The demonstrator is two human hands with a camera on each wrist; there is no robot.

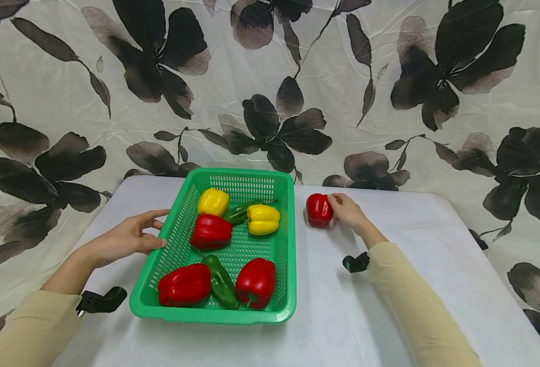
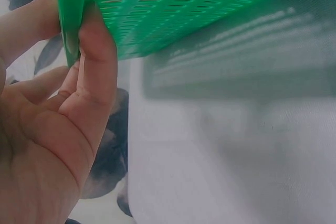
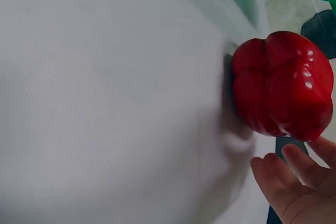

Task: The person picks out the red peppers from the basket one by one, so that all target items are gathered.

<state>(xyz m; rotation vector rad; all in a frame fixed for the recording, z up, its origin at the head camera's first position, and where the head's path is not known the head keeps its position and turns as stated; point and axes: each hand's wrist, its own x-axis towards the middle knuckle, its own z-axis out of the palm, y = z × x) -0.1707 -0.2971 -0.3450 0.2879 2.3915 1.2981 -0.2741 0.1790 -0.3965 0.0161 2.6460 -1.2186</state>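
With thumb and fingers, my left hand pinches the left rim of a green plastic basket; the left wrist view shows the rim between them. At the back of the table, right of the basket, sits a glossy red bell pepper. My right hand is at its right side, and in the right wrist view the fingertips are right at the pepper's edge, fingers loosely extended. Inside the basket lie several more red bell peppers, two yellow bell peppers and two long green peppers.
A white-covered table carries the basket and the lone pepper. Behind it hangs a pale cloth with dark flower prints. Black wrist mounts stick out from both sleeves.
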